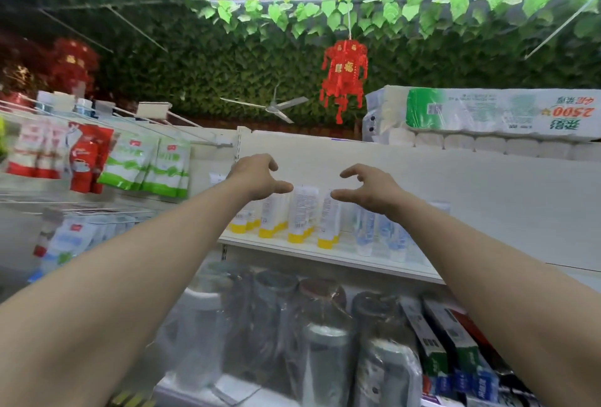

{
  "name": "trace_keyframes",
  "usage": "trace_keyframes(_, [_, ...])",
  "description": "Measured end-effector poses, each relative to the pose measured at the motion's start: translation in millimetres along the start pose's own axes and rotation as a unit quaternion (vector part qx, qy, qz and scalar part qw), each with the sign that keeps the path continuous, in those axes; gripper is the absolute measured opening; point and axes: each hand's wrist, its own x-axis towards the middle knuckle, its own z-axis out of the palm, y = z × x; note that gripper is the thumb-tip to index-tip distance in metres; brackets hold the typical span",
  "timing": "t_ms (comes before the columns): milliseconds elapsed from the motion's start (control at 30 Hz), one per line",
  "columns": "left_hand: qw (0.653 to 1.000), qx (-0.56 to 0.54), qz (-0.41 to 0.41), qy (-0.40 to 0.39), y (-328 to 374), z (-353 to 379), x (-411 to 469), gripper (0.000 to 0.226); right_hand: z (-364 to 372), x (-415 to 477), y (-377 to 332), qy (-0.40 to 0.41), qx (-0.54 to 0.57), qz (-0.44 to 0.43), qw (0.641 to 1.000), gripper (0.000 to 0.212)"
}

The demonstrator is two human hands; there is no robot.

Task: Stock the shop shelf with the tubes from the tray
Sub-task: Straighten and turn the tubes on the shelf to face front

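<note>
The number "2500" is showing upside down in orange-red digits on the large clear-plastic pack of white paper rolls with a green panel (487, 114), lying at 2 o'clock on top of the shelving. Green Chinese characters are sitting just below the number, also upside down and too blurred to read. At 12 o'clock, the hanging red paper lantern (344, 70) is carrying gold characters across its middle, not legible. Fine print is running down the white tubes with yellow caps (304, 211) at centre, too small to read. The green-and-white pouches (146, 166) at 9 o'clock are bearing small red labels, blurred.
</note>
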Motion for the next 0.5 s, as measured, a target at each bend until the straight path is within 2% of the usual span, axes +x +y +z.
trace_keyframes(500, [0.999,0.005,-0.024,0.034,-64,-2,66,0.061,56,86,-28,-0.014,0.039,-0.047,0.998,0.059])
